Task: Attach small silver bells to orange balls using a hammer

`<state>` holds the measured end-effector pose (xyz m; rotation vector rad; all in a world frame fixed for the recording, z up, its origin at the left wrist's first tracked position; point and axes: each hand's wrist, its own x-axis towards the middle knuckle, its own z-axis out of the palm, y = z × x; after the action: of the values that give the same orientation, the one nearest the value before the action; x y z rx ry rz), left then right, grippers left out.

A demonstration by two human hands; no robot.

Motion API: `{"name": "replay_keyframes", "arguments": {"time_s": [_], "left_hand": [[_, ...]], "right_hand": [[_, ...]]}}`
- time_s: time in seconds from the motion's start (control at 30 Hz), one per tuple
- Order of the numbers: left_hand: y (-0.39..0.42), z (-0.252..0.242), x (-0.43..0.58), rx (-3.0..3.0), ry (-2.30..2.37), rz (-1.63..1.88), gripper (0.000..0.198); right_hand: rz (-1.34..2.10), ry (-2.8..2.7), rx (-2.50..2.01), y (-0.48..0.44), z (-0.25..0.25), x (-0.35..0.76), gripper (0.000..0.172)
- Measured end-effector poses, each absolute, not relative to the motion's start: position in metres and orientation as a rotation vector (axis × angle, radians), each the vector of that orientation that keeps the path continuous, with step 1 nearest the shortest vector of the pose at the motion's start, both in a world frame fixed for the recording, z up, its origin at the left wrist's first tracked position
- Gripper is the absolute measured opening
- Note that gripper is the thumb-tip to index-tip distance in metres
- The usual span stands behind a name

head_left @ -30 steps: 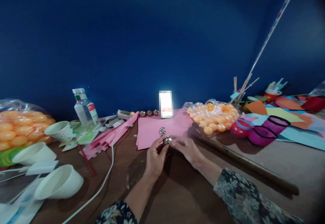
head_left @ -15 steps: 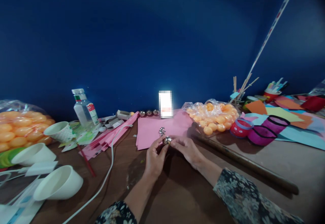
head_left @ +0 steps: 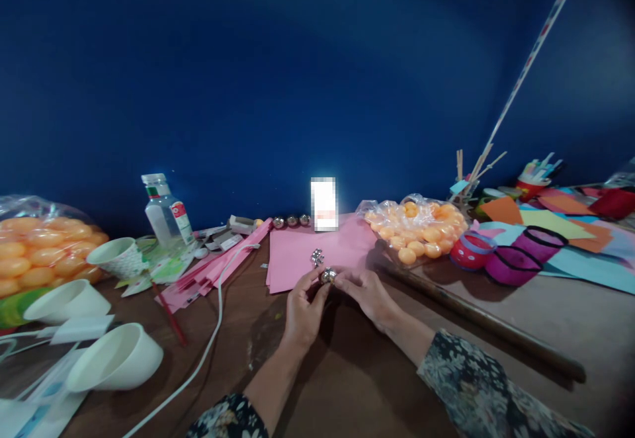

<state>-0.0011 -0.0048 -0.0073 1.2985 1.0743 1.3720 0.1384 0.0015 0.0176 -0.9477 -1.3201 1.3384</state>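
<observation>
A small shiny silver ball (head_left: 327, 275) is pinched between the fingertips of my left hand (head_left: 303, 311) and my right hand (head_left: 366, 294), low over the brown table (head_left: 347, 378). Both hands are closed on it. Just beyond it, a small silver bow-like piece (head_left: 317, 257) lies on a pink sheet of paper (head_left: 302, 253). Three more silver balls (head_left: 292, 220) sit in a row at the pink sheet's far edge.
Bags of orange balls lie at far left (head_left: 40, 246) and right of centre (head_left: 419, 226). White paper cups (head_left: 116, 358), a clear bottle (head_left: 166, 216) and a white cable (head_left: 208, 345) are at left. A dark rod (head_left: 476, 322), coloured paper rings (head_left: 496, 253) and paper sheets are at right.
</observation>
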Motion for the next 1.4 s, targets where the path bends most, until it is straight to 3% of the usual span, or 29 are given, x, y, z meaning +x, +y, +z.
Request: {"name": "replay_keyframes", "arguments": {"time_s": [1.4], "left_hand": [[-0.0058, -0.0066, -0.0008, 1.174, 1.075, 1.382, 0.046]], "right_hand": [[1.34, -1.372, -0.935, -0.0014, 0.0236, 0.1375, 0.031]]}}
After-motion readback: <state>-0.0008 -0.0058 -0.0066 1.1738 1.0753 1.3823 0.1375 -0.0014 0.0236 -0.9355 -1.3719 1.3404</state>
